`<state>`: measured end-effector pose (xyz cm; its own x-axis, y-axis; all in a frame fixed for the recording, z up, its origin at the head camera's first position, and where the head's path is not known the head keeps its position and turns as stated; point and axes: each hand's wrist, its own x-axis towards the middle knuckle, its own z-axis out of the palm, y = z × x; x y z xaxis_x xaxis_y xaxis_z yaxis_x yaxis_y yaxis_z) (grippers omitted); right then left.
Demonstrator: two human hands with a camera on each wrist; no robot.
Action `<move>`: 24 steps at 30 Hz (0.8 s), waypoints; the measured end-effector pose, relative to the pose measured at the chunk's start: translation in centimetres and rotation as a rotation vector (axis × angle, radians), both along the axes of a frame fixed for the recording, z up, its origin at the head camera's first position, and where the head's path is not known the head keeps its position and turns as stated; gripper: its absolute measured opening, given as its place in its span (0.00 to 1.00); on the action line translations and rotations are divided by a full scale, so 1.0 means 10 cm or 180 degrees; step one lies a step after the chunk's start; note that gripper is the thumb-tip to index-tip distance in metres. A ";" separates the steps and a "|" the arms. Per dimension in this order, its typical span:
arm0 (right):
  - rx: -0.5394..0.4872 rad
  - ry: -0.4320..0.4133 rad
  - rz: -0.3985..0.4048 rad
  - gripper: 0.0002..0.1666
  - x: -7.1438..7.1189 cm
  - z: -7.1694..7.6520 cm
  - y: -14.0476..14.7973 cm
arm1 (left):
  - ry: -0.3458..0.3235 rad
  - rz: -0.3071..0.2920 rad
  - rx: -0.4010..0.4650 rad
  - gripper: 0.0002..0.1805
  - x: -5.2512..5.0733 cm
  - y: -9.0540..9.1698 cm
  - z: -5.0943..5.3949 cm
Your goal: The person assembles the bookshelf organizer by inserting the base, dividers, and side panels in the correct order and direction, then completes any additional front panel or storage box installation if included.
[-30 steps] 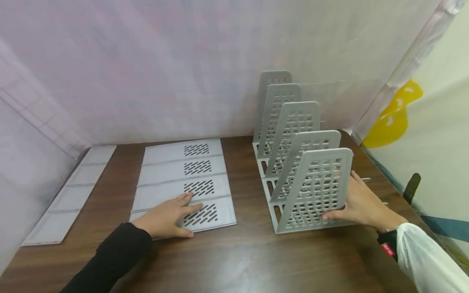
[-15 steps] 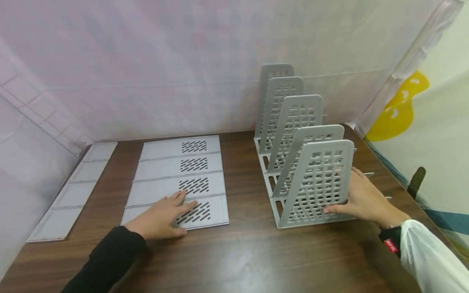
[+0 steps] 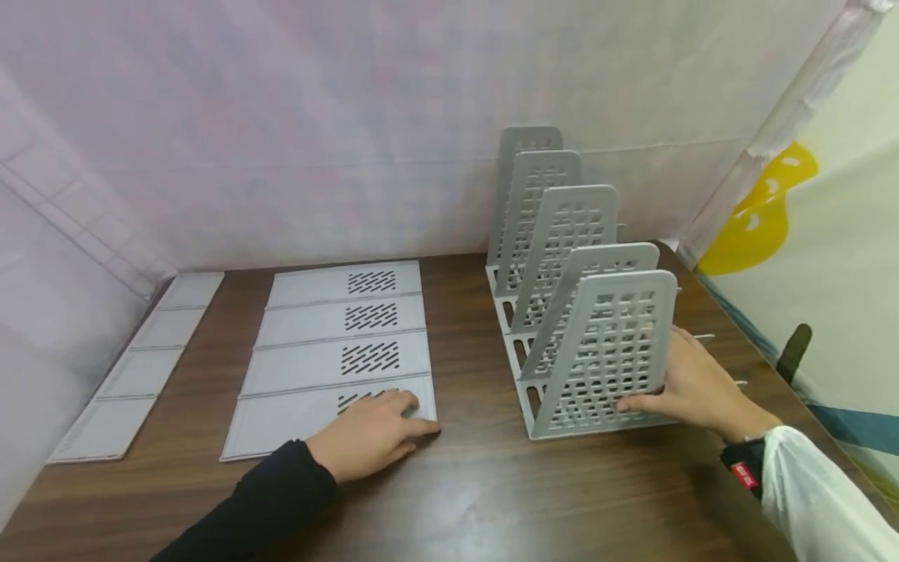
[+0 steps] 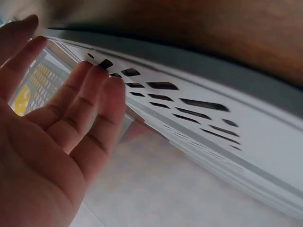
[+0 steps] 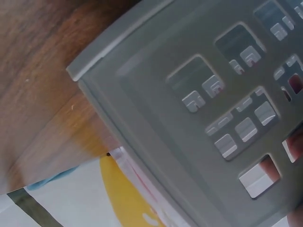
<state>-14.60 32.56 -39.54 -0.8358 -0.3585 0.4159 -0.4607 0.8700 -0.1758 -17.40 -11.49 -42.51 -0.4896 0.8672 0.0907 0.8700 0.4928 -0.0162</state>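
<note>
My left hand (image 3: 372,437) lies over the near right corner of a white slotted panel (image 3: 281,414), the nearest of several in a column. In the left wrist view its fingers (image 4: 102,109) are loosely bent, their tips at the slots near the panel's edge. On the right stands a grey file rack (image 3: 625,343) with several upright perforated dividers. My right hand (image 3: 702,390) grips its front divider by the right edge, thumb on the near face and fingers behind. The right wrist view is mostly filled by that divider (image 5: 151,123); fingertips show through some holes.
A narrower column of plain white panels (image 3: 133,367) lies along the left side of the brown wooden table (image 3: 477,499). A pale sheet (image 3: 316,140) hangs behind. At the right, a light cloth with a yellow shape (image 3: 758,226) borders the table edge.
My left hand has slid right and toward me, from the slots to the near panel's right corner. My right hand keeps its grip on the file rack; the head view shifts slightly.
</note>
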 end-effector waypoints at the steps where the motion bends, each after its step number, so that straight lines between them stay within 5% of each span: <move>1: 0.0006 -0.0012 -0.0012 0.50 0.00 0.01 -0.01 | 0.0045 -0.0016 -0.0008 0.20 0.00 0.01 0.00; 6: -0.0180 0.0071 -0.0208 0.47 0.12 0.03 -0.14 | 0.0062 -0.0024 0.0015 0.18 0.03 0.01 0.02; 11: -0.0591 0.0405 -0.0401 0.45 0.33 -0.03 -0.36 | -0.0274 0.0061 -0.0014 0.18 0.04 -0.04 0.06; 16: -0.1139 0.0477 -0.0435 0.33 0.39 -0.12 -0.44 | -0.0443 0.0233 -0.0009 0.22 0.04 -0.09 0.07; 19: -0.1440 0.0697 -0.0311 0.29 0.38 -0.18 -0.52 | -0.0507 0.0521 -0.0019 0.27 0.01 -0.14 0.05; 24: -0.1647 0.0797 0.0274 0.28 0.33 -0.17 -0.60 | -0.0838 0.0882 0.0041 0.30 -0.07 -0.24 0.01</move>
<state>-11.31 26.55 -41.21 -0.6662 -0.1184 0.7364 -0.6084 0.6574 -0.4447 -18.05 -13.85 -42.40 -0.7133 0.6984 -0.0593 0.6773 0.7086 0.1978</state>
